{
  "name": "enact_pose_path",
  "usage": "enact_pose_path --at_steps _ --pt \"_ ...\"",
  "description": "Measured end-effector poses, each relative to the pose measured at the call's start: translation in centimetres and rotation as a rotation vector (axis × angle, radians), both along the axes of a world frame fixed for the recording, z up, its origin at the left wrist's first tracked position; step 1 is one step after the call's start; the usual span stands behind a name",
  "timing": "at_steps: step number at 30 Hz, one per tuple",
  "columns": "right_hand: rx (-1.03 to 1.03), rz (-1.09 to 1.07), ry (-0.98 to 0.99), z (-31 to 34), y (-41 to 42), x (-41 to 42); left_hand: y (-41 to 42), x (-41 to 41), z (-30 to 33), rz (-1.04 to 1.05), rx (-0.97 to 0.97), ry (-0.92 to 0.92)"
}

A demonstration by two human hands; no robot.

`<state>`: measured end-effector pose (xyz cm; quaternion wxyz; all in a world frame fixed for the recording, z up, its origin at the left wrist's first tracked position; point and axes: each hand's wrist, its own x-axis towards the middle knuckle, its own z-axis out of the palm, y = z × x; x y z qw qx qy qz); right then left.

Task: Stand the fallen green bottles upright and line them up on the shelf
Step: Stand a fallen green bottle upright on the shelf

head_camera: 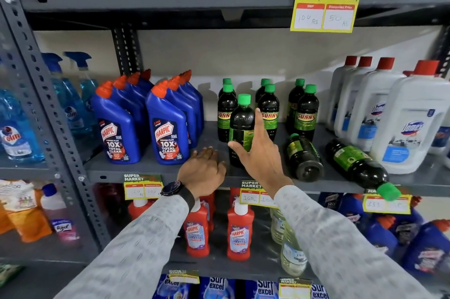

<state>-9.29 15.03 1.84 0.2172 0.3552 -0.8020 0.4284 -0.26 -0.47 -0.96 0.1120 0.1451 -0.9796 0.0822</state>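
On grey shelf: round bottle upright.

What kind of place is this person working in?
Most likely a supermarket's cleaning-products aisle. A grey metal shelf carries rows of identical blue Harpic bottles and green-capped Sunny bottles, and a "Super Market" price tag lists an MRP and a discounted price.
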Motion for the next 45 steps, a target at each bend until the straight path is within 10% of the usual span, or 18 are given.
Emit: enact_pose_path --at_steps 12,45 --pt "-0.200 0.478 -0.612 -0.5 0.8 -3.4 -0.1 -0.1 -0.2 0.012 0.063 -0.003" --pt "-0.128 0.369 -0.391 -1.1 0.4 -3.3 -0.2 -0.3 -0.4 0.031 0.150 0.062"
